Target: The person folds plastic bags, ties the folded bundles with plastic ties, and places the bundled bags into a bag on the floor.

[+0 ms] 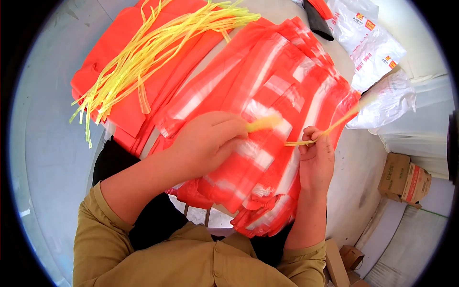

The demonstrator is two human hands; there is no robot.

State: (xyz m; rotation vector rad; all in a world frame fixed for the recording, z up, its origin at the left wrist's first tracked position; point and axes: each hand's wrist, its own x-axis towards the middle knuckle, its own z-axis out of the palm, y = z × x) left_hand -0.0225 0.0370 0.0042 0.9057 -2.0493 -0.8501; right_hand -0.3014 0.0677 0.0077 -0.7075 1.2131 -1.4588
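My right hand (316, 160) pinches a thin yellow strip (345, 117) between thumb and fingers, and its ends stick out on both sides. My left hand (210, 141) is closed, its back toward me, with a motion-blurred yellow strip end (264, 123) coming out by the fingertips. Under both hands spreads a thick stack of red and white translucent plastic sheets or bags (272, 91), bunched up at the near end (267, 215). Behind my left hand, a loose bundle of yellow strips (143, 57) lies across a flat pile of orange-red plastic (103, 52).
White printed plastic bags (380, 62) lie at the back right, by a dark tube-like object (318, 21). Cardboard boxes (404, 178) stand low at the right, with more cardboard (337, 263) near the bottom right. A pale wall or panel (48, 119) runs down the left.
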